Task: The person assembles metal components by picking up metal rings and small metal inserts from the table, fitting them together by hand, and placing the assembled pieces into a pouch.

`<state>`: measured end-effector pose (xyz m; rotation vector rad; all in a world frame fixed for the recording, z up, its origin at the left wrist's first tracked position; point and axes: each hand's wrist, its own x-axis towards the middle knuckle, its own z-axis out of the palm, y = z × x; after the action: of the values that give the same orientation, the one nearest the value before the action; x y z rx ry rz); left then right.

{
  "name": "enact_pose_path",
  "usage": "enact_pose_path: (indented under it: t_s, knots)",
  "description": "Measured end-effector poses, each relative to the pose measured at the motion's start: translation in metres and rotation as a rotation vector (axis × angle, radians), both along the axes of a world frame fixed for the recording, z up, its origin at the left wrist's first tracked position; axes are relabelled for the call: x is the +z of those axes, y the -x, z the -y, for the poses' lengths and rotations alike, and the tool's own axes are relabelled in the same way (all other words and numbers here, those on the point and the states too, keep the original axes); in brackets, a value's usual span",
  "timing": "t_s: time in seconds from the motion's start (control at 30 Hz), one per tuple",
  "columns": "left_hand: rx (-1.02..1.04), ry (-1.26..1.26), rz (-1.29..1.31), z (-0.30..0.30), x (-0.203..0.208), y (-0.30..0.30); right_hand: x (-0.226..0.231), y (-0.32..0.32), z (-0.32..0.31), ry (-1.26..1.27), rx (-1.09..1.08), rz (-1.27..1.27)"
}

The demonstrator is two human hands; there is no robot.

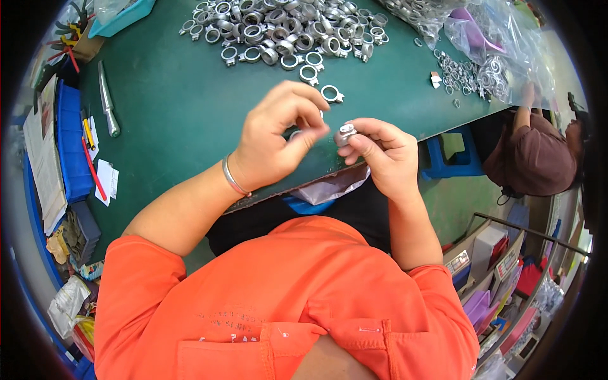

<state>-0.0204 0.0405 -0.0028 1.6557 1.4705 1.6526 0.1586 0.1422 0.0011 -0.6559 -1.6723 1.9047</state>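
My right hand (383, 149) pinches a small silver metal ring with a lug (346, 131) between thumb and fingers, above the table's near edge. Just left of it, my left hand (278, 130) has its fingers curled and its thumb and forefinger tips close together, slightly blurred. Whatever they hold, if anything, I cannot make out. Beyond both hands a loose metal ring (331, 94) lies on the green table (171, 126). A large heap of similar rings (278, 31) spreads behind it. Part of another ring shows behind my left hand.
A knife-like metal tool (106, 101) and a blue bin (73, 139) are at left, with pens and paper beside them. Small rings (465, 75) and plastic bags (506, 44) lie at far right. A person in brown (538, 155) sits there, near a blue stool (456, 152).
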Motion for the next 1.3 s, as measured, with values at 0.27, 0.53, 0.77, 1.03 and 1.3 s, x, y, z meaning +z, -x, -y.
enact_pose_path:
  t_s: [0.27,0.53,0.77,1.03,1.3]
  knots:
    - [0.267,0.024,0.053,-0.004,-0.011,0.012,0.010,-0.021,0.000,-0.316,0.146,0.176]
    - [0.279,0.184,-0.458,-0.008,-0.013,0.013,0.026,-0.029,-0.004,-0.901,0.383,0.435]
    - [0.264,0.238,-0.447,-0.010,-0.006,0.002,-0.012,0.047,-0.030,-1.170,-0.101,0.362]
    - [0.128,0.020,-0.067,-0.005,-0.002,0.004,-0.016,0.019,-0.024,-0.321,0.031,-0.019]
    - [0.000,0.083,0.177,-0.001,-0.015,0.004,-0.003,0.007,-0.006,0.329,-0.025,-0.092]
